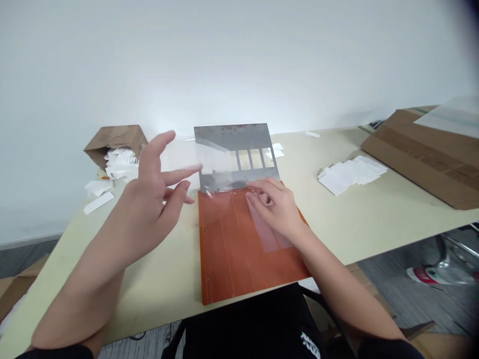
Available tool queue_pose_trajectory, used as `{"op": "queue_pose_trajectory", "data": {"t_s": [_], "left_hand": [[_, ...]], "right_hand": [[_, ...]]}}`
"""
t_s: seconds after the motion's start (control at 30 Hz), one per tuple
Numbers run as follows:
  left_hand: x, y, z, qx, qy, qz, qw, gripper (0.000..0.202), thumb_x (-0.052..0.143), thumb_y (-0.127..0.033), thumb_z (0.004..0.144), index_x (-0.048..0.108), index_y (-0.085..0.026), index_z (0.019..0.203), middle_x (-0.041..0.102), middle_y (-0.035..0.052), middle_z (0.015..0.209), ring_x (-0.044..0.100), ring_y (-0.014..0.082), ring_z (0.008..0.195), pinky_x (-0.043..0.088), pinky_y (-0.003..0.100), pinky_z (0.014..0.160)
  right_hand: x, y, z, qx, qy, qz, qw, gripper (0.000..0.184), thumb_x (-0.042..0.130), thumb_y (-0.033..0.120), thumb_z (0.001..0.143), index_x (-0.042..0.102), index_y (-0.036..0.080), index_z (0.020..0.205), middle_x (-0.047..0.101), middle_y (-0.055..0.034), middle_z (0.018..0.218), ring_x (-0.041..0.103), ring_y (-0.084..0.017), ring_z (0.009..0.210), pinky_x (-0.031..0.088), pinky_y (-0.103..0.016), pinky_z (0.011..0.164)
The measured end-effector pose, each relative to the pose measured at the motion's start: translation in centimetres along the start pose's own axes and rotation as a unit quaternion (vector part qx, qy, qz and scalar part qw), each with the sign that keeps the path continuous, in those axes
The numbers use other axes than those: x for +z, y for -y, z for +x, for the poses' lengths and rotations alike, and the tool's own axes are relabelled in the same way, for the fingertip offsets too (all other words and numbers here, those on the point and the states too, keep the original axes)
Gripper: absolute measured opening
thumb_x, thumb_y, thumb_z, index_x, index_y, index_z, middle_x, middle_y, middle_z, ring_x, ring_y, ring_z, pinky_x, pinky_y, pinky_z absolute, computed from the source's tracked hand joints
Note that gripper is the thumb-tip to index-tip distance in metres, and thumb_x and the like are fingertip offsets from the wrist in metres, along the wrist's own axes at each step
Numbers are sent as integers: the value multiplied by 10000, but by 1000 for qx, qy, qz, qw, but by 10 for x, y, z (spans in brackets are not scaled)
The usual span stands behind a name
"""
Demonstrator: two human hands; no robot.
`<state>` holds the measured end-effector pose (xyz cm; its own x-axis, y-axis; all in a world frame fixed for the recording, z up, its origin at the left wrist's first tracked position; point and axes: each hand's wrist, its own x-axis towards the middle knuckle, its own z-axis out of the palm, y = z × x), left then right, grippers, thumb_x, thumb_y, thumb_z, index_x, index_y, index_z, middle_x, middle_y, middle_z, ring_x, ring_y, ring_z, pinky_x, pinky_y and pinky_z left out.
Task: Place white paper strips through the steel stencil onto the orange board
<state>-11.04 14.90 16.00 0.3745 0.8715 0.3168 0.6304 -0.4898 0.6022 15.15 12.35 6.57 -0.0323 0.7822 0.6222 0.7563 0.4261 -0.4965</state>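
Observation:
An orange board (232, 259) lies on the table in front of me. A grey metal plate (234, 142) with several rectangular slots stands tilted up from the board's far edge. My right hand (279, 209) rests on the board, its fingers flat on a pale translucent film (267, 234) lying there. My left hand (155, 187) hovers above the table to the left of the plate, fingers spread apart. A faint clear sheet (204, 157) shows by its fingertips, in front of the plate. Whether the fingers touch the sheet is unclear.
The pale table (374, 214) carries a stack of white slips (350, 174) on the right and a flat cardboard box (426, 154) at the far right. At the far left an open cardboard box (114, 142) spills white slips (99, 192). A shoe (422, 275) is on the floor.

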Motion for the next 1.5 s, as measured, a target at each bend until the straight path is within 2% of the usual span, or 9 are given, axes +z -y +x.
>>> {"op": "queue_pose_trajectory", "data": {"t_s": [0.07, 0.13, 0.33, 0.43, 0.63, 0.87, 1.03, 1.3, 1.5], "left_hand": [[3, -1, -2, 21, 20, -13, 999, 691, 516, -319, 973, 130, -272, 1544, 644, 56, 1301, 701, 258, 1113, 660, 383, 809], [6, -1, -4, 30, 43, -32, 998, 693, 500, -329, 982, 97, -281, 1544, 659, 63, 1287, 729, 248, 1053, 661, 374, 782], [8, -6, -9, 54, 103, -31, 993, 720, 438, -274, 983, 3, -284, 1557, 706, 58, 1211, 754, 233, 943, 631, 382, 822], [7, -10, -11, 72, 100, -27, 992, 756, 431, -214, 964, -20, -288, 1566, 712, 37, 1151, 739, 217, 943, 620, 346, 787], [5, -12, -14, 82, 108, -30, 990, 732, 407, -204, 987, -29, -320, 1564, 675, -10, 905, 655, 140, 663, 592, 330, 718], [4, -9, -15, 93, 115, -35, 988, 757, 441, -215, 958, 11, -350, 1565, 674, -11, 863, 702, 184, 745, 562, 285, 608], [5, -12, -14, 90, 123, -51, 987, 730, 454, -221, 961, 60, -333, 1566, 696, -18, 865, 711, 179, 760, 576, 274, 646], [6, -14, -13, 96, 131, -46, 986, 726, 428, -185, 971, 37, -300, 1572, 718, -37, 826, 696, 157, 744, 538, 245, 645], [10, -12, -11, 126, 128, -41, 983, 726, 401, -157, 960, 22, -305, 1561, 709, -45, 817, 677, 130, 713, 515, 206, 598]], "right_hand": [[-2, 27, 9, -87, -58, 9, 995, 205, 552, 224, 942, 677, 221, 1105, 726, -60, 1052, 675, -186, 968, 556, -352, 845], [-1, 51, 20, -137, -69, 7, 988, 235, 546, 228, 957, 663, 233, 1161, 713, -72, 1152, 663, -194, 1065, 554, -375, 924], [9, 86, 42, -149, -50, 0, 988, 309, 474, 259, 1008, 635, 235, 1271, 669, -71, 1311, 617, -189, 1212, 523, -370, 1033], [11, 90, 39, -144, -41, 12, 989, 293, 473, 270, 1014, 650, 223, 1242, 698, -65, 1271, 635, -181, 1193, 530, -365, 1024], [9, 96, 30, -149, -48, 10, 988, 225, 501, 234, 1002, 700, 228, 1106, 752, -41, 1153, 690, -164, 1086, 563, -326, 943], [7, 98, 26, -181, -79, -57, 979, 193, 528, 237, 996, 717, 269, 1024, 775, 1, 1095, 716, -161, 1058, 577, -299, 894], [7, 98, 25, -232, -132, -115, 957, 189, 550, 147, 965, 710, 238, 1010, 781, 3, 1077, 732, -146, 1012, 575, -244, 836], [12, 96, 27, -211, -129, -49, 968, 183, 508, 158, 989, 688, 191, 993, 787, -20, 1033, 717, -153, 1052, 529, -268, 890], [20, 92, 27, -216, -156, -101, 958, 197, 489, 132, 984, 667, 214, 970, 787, 0, 1012, 714, -144, 1052, 508, -253, 846]]}}
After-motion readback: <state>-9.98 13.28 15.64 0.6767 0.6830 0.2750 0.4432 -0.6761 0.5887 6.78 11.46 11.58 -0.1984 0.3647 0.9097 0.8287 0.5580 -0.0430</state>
